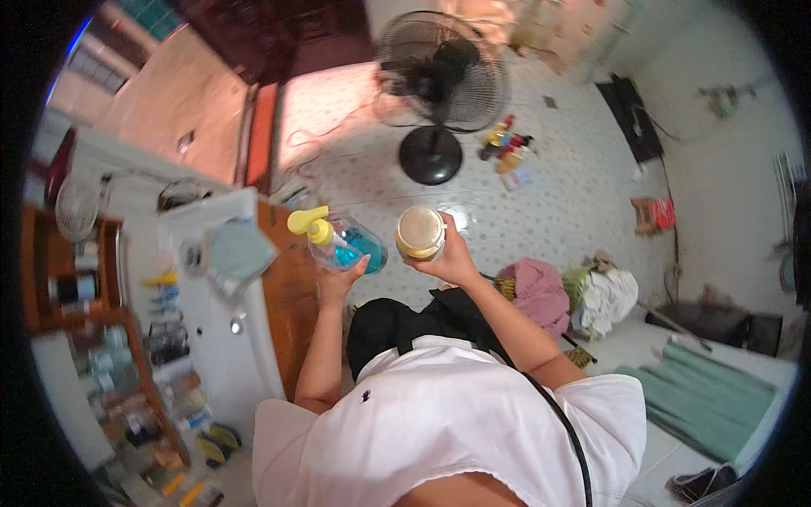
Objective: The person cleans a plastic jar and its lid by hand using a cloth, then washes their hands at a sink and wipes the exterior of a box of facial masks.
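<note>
A clear pump bottle (370, 255) with blue liquid inside and a yellow pump head (308, 220) is gripped by my left hand (339, 283). It leans, its pump pointing to the left. Level with it, my right hand (453, 261) is wrapped around a jar (421, 232) with a pale, cream-coloured lid turned up towards me. The lid looks closed; the jar's contents are hidden. A gap separates the two containers, and both are held in the air in front of my body.
A black standing fan (432, 155) is on the tiled floor ahead, with several small colourful items (507, 146) beside it. On the left, a white desk (237, 355) bears a light-blue box-like object (239, 250). Pink cloth (537, 295) lies in a heap at the right.
</note>
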### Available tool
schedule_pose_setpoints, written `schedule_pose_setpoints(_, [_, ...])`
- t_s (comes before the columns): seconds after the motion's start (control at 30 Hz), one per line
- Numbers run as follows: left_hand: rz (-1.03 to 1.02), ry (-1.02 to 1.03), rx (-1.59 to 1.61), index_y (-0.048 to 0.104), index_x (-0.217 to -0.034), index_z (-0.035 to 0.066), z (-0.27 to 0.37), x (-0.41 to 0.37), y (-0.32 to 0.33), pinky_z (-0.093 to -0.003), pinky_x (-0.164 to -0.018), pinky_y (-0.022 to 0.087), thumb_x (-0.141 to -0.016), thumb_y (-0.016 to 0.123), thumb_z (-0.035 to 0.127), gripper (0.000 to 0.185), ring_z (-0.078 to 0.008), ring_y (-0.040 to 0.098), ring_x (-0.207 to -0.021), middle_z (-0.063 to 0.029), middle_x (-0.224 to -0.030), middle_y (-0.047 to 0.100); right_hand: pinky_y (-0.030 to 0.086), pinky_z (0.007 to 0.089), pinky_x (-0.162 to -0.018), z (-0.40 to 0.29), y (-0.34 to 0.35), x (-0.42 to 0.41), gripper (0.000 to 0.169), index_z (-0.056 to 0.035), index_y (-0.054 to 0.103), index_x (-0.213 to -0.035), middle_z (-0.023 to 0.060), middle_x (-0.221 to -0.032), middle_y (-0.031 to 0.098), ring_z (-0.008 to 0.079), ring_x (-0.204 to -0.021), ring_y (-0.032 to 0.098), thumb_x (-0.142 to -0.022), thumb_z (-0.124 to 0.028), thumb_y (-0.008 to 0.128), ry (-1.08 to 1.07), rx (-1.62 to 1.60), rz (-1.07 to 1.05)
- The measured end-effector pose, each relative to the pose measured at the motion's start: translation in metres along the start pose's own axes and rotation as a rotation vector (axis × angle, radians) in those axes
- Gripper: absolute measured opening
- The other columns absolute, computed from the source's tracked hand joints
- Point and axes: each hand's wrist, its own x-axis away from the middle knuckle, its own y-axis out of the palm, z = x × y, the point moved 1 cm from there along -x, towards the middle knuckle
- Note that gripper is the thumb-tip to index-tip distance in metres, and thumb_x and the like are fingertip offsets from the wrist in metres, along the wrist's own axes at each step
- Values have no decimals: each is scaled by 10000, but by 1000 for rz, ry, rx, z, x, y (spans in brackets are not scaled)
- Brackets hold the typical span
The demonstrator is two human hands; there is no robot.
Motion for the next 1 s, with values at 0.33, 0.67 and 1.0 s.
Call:
schedule_pose_setpoints(0.33, [-410, -5, 222, 329, -1282, 48, 65, -81, 285, -346, -909, 420, -541, 873, 195, 930, -212, 469, -1099, -90, -1168, 444, 456, 355, -878, 107, -248, 30, 794, -46, 420, -1238, 130, -1122, 581, 269, -1050, 572, -578, -195, 835, 296, 144, 617])
schedule_pose_setpoints(0.67, [-468, 48, 332, 341, -1257, 26, 56, -231, 497, -345, -929, 400, -537, 875, 217, 916, -222, 473, -1098, -125, -1189, 466, 468, 359, -846, 192, -441, -55, 771, 0, 428, -1165, 154, -1088, 583, 259, -1012, 583, -575, -263, 850, 394, 280, 1051])
schedule_pose_setpoints(1.0, [-193, -88, 319, 305, -1269, -14, 72, -356, 612, -347, -933, 390, -557, 873, 170, 929, -238, 461, -1108, -147, -1194, 443, 466, 374, -841, 212, -571, -177, 773, 8, 434, -1156, 169, -1087, 591, 274, -1011, 590, -588, -320, 843, 428, 307, 1034])
